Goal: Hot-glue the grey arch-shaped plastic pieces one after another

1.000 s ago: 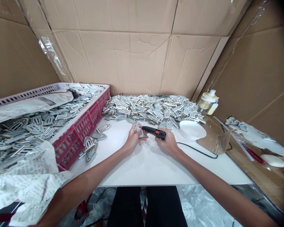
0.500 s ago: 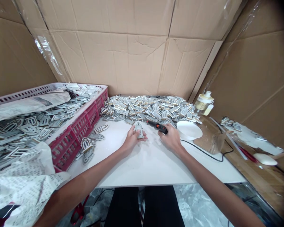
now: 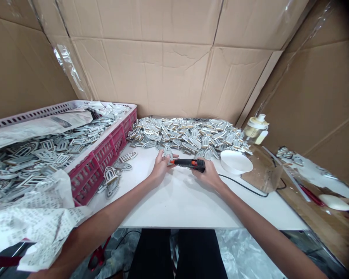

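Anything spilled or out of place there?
A few grey pieces lie loose on the white table beside the pink crate, apart from the main pile; crumpled printed paper hangs over the crate's near corner.

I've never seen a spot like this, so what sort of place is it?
Probably a small workshop: a table bears a heap of similar pieces, a crate holds many more, and the right hand grips what looks like a glue gun.
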Motion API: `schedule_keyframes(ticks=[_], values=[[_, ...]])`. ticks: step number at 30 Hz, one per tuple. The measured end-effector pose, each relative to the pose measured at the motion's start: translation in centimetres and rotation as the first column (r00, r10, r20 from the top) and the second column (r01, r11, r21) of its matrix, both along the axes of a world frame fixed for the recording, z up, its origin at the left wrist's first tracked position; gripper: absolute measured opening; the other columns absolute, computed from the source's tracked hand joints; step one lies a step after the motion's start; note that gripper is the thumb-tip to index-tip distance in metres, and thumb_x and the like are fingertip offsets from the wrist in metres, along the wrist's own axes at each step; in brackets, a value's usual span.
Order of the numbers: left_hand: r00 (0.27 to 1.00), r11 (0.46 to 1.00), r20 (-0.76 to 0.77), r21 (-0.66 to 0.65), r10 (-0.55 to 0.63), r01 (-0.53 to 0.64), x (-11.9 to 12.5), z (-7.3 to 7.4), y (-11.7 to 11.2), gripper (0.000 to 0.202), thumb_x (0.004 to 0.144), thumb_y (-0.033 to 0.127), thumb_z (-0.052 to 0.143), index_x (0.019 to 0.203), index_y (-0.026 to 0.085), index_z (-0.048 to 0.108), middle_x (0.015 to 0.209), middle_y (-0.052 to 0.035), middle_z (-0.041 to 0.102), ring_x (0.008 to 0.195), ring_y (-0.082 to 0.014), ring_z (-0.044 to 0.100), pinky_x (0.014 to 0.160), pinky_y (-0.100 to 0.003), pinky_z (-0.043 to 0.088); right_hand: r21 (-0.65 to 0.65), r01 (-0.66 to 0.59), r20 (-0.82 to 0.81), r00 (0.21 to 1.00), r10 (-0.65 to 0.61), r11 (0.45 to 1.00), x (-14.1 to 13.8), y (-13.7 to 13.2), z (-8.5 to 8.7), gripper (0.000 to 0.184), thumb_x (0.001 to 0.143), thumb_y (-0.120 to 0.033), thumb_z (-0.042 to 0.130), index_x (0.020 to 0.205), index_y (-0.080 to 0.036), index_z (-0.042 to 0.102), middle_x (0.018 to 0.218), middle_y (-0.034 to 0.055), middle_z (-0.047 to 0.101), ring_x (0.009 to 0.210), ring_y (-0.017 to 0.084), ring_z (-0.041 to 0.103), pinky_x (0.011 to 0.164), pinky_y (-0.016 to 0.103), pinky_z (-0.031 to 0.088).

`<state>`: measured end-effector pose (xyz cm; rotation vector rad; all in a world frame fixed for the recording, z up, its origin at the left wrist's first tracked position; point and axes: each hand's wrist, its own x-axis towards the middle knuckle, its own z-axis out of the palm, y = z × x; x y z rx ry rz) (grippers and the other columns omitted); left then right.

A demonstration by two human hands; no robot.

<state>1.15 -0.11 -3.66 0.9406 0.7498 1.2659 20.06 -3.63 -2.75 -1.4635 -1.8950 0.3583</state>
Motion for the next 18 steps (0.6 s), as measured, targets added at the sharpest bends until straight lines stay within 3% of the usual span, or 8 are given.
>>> schedule_keyframes(ticks=[5, 18], values=[[0.999, 0.997, -0.043, 0.068, -0.025, 0.028, -0.12, -0.42, 0.06, 0.028, 0.076, 0.035, 0.061, 0.092, 0.021, 0.042, 0.093, -0.0053, 0.066, 0.08, -0.015, 0.064, 0.08, -0.035, 0.048, -0.018, -0.009, -0.01, 1.0, 0.008, 1.0, -0.02, -0.02, 0.11, 0.008, 0.064, -0.024, 0.053, 0.069, -0.017, 0.051, 0.064, -0.0007, 0.055, 0.058, 0.014, 0.048, 0.055, 0.024, 0.033], [0.991, 0.988, -0.132, 0.151, -0.024, 0.044, -0.34, -0.22, -0.15, 0.033, 0.076, 0.042, 0.06, 0.095, 0.021, 0.043, 0.095, -0.0061, 0.066, 0.078, -0.0151, 0.063, 0.076, -0.031, 0.048, -0.056, 0.002, -0.049, 0.999, -0.005, 0.998, -0.11, 0.09, -0.36, 0.008, 0.063, -0.023, 0.051, 0.061, -0.019, 0.044, 0.055, -0.0036, 0.044, 0.052, 0.011, 0.039, 0.048, 0.023, 0.027]])
